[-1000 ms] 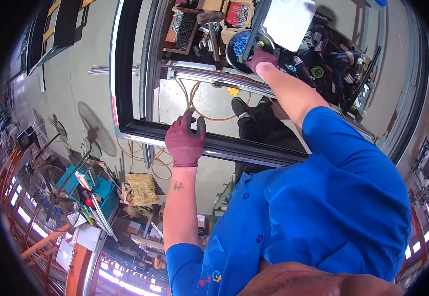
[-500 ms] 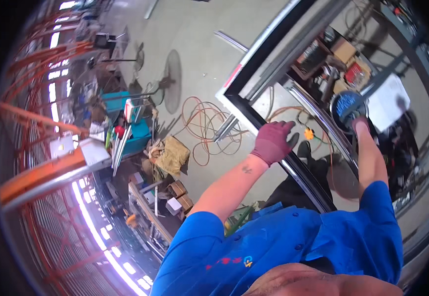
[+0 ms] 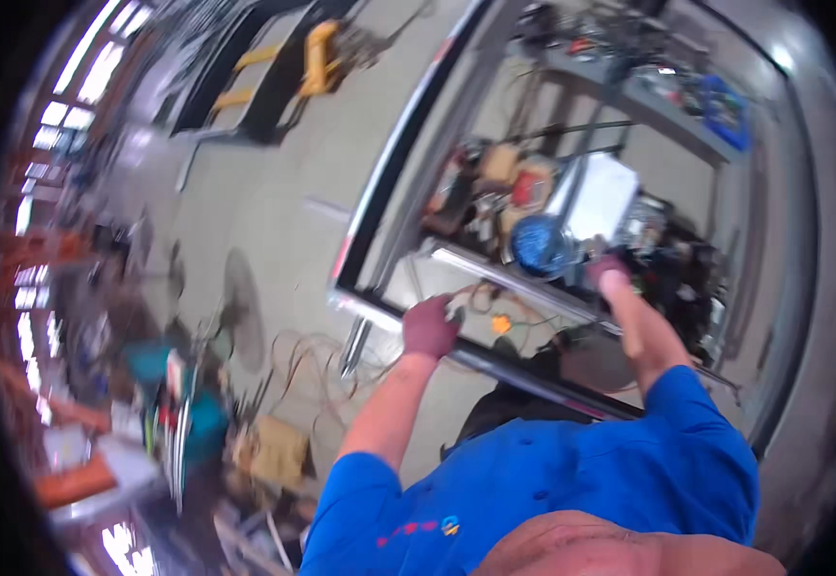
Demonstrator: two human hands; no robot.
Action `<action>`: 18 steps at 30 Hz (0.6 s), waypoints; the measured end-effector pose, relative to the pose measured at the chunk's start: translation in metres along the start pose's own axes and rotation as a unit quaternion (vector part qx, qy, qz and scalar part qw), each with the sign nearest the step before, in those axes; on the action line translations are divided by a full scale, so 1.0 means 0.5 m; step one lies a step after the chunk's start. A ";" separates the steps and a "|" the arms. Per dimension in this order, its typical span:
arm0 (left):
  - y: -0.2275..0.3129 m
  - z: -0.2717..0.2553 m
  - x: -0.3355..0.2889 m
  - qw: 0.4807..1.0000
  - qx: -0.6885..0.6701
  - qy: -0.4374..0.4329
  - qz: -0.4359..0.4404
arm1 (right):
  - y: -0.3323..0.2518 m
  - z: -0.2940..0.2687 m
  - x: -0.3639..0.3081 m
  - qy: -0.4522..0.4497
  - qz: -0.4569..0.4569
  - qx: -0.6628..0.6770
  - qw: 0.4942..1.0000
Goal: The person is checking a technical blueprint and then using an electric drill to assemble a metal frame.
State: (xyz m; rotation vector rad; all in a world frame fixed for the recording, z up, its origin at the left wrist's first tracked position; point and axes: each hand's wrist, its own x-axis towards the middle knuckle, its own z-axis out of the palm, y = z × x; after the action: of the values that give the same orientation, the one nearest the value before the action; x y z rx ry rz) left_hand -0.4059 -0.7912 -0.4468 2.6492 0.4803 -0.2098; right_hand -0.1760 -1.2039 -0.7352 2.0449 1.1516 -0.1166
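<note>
My left hand [image 3: 430, 327], in a maroon glove with dark fingertips, is closed over the near bar of a large black-and-silver rectangular frame [image 3: 519, 372], not far from its left corner. Inside the frame's outline and lower down, my right hand [image 3: 609, 270] reaches out in a similar glove. It is just right of a round container of small blue pieces [image 3: 540, 242] and near the lower edge of a white sheet [image 3: 596, 199]. Motion smears its fingers, and whether they hold anything does not show.
Past the container lie boxes and a red item [image 3: 530, 188]. A grey beam [image 3: 667, 104] and a blue basket [image 3: 723, 112] are at the far right. A yellow-orange piece [image 3: 501, 324] and hoses lie on the floor. A fan [image 3: 240, 312] stands left; a yellow-and-black rack [image 3: 254, 72] is far left.
The whole view has turned, bringing the rack and blue basket into sight. My right hand has moved from over the blue-filled container to its right side. My left hand stays on the frame.
</note>
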 end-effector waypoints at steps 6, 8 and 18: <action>0.064 -0.024 0.028 0.990 0.069 -0.117 0.030 | 0.135 -0.035 -0.208 -0.165 0.060 0.582 0.794; 0.079 -0.006 0.020 0.987 -0.024 -0.156 0.044 | 0.166 -0.112 -0.323 -0.054 0.055 0.761 0.644; 0.405 0.145 -0.062 0.679 -0.512 -0.513 0.118 | 0.218 -0.569 -0.673 -0.029 0.224 0.869 0.440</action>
State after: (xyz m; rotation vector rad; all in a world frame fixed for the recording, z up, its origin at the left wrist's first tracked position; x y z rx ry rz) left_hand -0.3658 -1.0040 -0.4252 1.1406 -0.1496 -0.9386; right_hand -0.3687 -1.2804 -0.3314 3.8364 -0.1533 -1.7040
